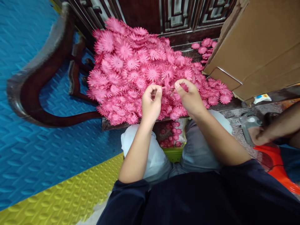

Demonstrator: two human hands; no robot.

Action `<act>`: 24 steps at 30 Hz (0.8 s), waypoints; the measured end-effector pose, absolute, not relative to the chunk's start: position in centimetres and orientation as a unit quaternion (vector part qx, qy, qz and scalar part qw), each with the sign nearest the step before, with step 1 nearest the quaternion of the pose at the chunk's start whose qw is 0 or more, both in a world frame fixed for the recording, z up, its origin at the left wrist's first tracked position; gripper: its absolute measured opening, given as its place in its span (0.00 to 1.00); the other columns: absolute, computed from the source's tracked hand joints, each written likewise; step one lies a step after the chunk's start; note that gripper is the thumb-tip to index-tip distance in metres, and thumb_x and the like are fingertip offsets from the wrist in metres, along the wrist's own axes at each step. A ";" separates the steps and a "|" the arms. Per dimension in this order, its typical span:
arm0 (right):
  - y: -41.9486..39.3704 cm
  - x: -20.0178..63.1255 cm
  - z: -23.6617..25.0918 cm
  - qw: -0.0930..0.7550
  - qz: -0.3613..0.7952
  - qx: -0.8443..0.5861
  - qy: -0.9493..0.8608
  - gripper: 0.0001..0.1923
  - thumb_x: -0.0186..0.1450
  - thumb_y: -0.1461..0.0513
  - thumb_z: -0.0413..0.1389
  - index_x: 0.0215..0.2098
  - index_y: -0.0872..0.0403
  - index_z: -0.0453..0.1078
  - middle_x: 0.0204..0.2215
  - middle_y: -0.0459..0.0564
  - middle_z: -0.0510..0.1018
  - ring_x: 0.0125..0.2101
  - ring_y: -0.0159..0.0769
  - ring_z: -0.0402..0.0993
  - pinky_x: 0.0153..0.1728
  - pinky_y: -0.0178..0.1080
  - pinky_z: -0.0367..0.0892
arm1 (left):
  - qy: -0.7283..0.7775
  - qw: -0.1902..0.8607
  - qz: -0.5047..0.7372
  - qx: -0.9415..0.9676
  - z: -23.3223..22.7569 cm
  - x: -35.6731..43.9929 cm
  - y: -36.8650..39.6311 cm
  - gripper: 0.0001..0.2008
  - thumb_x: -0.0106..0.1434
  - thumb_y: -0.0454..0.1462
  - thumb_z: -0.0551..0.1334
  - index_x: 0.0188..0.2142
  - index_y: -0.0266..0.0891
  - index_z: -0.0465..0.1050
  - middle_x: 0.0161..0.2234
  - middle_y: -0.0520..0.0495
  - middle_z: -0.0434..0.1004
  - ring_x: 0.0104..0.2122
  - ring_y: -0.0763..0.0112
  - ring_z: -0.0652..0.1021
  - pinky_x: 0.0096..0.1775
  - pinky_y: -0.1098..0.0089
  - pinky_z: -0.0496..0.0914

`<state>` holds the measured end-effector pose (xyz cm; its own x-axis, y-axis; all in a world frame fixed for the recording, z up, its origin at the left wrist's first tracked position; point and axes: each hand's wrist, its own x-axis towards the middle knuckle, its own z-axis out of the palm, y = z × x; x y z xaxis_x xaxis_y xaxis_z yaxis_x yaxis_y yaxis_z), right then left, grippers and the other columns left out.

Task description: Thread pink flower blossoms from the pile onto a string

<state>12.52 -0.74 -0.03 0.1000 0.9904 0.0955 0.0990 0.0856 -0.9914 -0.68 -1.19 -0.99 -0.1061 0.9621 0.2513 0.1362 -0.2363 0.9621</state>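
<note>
A big heap of pink fabric flowers (pixel 131 65) covers a dark wooden seat (pixel 107 124) in front of me. My left hand (pixel 151 104) and my right hand (pixel 188 97) meet over the near side of the heap. Both pinch one small pink flower piece (pixel 167 89) between fingertips and thumbs. More pink flowers (pixel 171 134) lie in a green container (pixel 173 153) between my knees.
A curved dark wooden armrest (pixel 35 81) arcs at the left over blue and yellow foam floor mats (pixel 35 162). A brown cardboard box (pixel 260 50) stands at the right. Another person's foot (pixel 257 136) in a grey sandal and an orange stool (pixel 276 165) are at the right.
</note>
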 end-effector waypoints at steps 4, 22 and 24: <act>-0.8 12.1 0.0 0.525 0.458 -0.528 -0.485 0.07 0.63 0.59 0.52 0.28 0.52 0.63 0.24 0.42 0.69 0.26 0.28 0.66 0.37 0.36 0.67 | 0.485 0.239 0.587 0.602 -1.1 -0.3 -1.6 0.08 0.65 0.41 0.55 0.31 0.40 0.64 0.36 0.46 0.75 0.41 0.70 0.75 0.46 0.68 0.68; -0.9 11.4 -0.5 0.639 0.467 -0.531 -0.303 0.11 0.65 0.59 0.47 0.25 0.53 0.60 0.22 0.41 0.66 0.23 0.26 0.63 0.29 0.33 0.63 | 0.432 0.165 0.719 0.518 -1.5 1.0 -0.8 0.13 0.66 0.47 0.52 0.31 0.41 0.58 0.29 0.51 0.68 0.32 0.74 0.73 0.38 0.68 0.69; 0.8 14.1 -1.5 0.640 0.461 -0.563 -0.246 0.10 0.65 0.63 0.44 0.25 0.52 0.58 0.22 0.41 0.65 0.21 0.26 0.61 0.25 0.33 0.60 | 0.425 0.139 0.792 0.416 -1.3 -1.1 0.3 0.15 0.66 0.49 0.51 0.29 0.41 0.57 0.26 0.53 0.64 0.28 0.75 0.71 0.37 0.67 0.69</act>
<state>14.06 0.81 -1.50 0.4548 0.8669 -0.2040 -0.3125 -0.0591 -0.9481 -1.13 0.30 -1.32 -0.6159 0.5732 0.5404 0.1332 -0.6003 0.7886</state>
